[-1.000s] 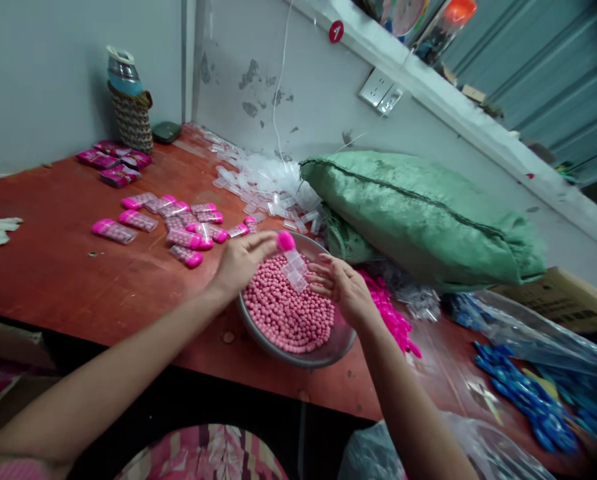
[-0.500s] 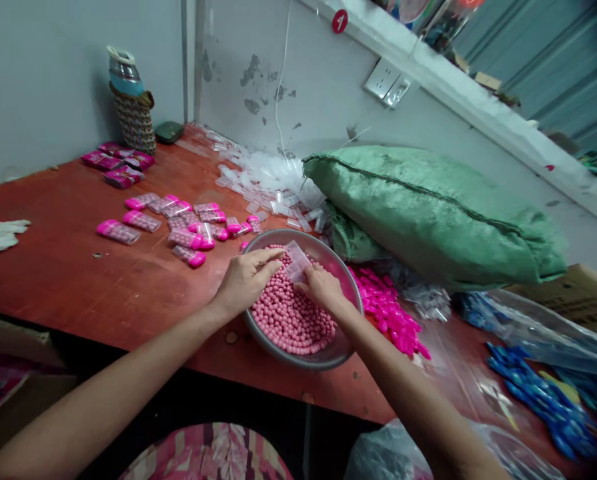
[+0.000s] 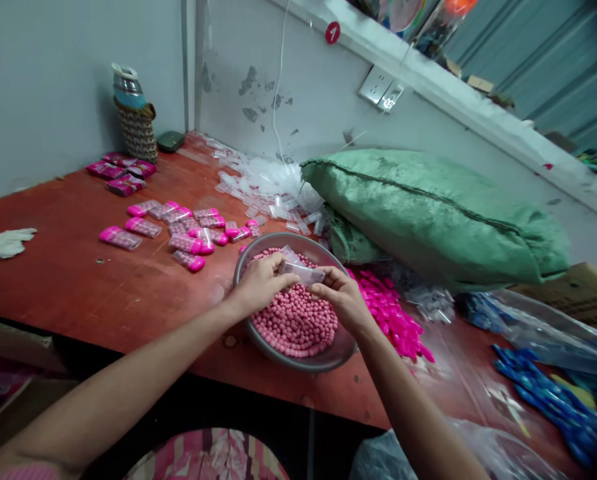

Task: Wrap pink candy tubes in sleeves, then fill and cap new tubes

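A metal bowl (image 3: 273,355) full of round pink beads (image 3: 303,323) sits at the table's front edge. Over the beads, a small clear plastic case (image 3: 304,273) lies sideways between my hands. My left hand (image 3: 262,283) pinches its left end, and my right hand (image 3: 341,293) grips the right end with thumb and fingers. Behind the case, another clear piece (image 3: 290,255) shows at the beads, partly hidden by my left fingers. Left of the bowl lie several bead-filled clear cases with pink caps (image 3: 188,243).
Behind the bowl spreads a heap of clear plastic pieces (image 3: 273,183). A large green sack (image 3: 428,213) and loose pink caps (image 3: 391,310) lie to the right, with blue pieces (image 3: 548,397) farther over. A bottle in a woven cover (image 3: 135,130) stands at back left.
The clear case in my right hand was tilted down at the beads; now it lies level above them. My left fingers, earlier beside it, now hold its other end.
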### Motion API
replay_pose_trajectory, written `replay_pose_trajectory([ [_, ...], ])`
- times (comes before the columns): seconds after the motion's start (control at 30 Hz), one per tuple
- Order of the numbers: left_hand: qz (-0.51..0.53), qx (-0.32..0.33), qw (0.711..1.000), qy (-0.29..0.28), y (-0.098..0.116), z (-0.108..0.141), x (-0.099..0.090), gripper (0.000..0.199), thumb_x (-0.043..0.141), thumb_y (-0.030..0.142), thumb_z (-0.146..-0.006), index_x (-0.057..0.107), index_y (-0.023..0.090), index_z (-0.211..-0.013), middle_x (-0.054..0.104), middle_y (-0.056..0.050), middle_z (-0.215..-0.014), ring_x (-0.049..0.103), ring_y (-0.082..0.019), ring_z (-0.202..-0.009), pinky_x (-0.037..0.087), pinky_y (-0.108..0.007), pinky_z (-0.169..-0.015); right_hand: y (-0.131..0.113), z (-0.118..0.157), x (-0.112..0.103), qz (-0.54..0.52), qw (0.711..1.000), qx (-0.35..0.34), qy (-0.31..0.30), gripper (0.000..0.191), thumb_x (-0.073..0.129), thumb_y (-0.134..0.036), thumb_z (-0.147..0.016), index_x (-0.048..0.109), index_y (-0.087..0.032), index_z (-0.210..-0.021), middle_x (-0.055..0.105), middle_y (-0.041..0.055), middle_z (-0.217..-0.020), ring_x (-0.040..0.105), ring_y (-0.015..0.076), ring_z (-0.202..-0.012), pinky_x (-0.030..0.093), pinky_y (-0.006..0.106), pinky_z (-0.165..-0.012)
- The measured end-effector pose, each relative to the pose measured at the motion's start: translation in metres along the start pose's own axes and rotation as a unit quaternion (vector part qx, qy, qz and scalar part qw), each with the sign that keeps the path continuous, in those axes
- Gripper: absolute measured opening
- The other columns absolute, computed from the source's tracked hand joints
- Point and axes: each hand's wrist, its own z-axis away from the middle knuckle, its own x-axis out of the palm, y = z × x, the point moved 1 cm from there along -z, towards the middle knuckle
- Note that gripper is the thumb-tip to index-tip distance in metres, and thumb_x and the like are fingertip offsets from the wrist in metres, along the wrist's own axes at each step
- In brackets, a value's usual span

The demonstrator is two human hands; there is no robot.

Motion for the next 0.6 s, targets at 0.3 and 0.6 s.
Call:
replay_pose_trajectory([
  [0.3,0.260,-0.125,0.957,0.032,0.011,0.015,0.008,0.022,0.067,0.020,-0.067,0.045,0.014,-0.069,0.059,0.001,-0.061,0.062,-0.011,-0.056,0.053,-0.024,-0.054,0.002,0.014,-0.018,-0.153,0.970,-0.030,0.185,0.019,0.069,-0.031,-0.068,0.057,-0.019,-0.076,0.058,-0.0028,-0.068,0.056,0.0096,-0.059,0.048,0.021,-0.054],
  [0.6,-0.011,0.010,0.997,0.078,0.007,-0.028,-0.005,0.058,0.071,0.026,-0.060,0.051,0.018,-0.114,0.058,-0.011,-0.116,0.051,-0.027,-0.112,0.039,-0.043,-0.095,-0.017,0.016,-0.037,0.669,0.729,-0.135,-0.056,0.020,0.043,-0.011,-0.082,0.055,-0.018,-0.097,0.061,0.0090,-0.094,0.056,0.0200,-0.086,0.042,0.029,-0.070],
])
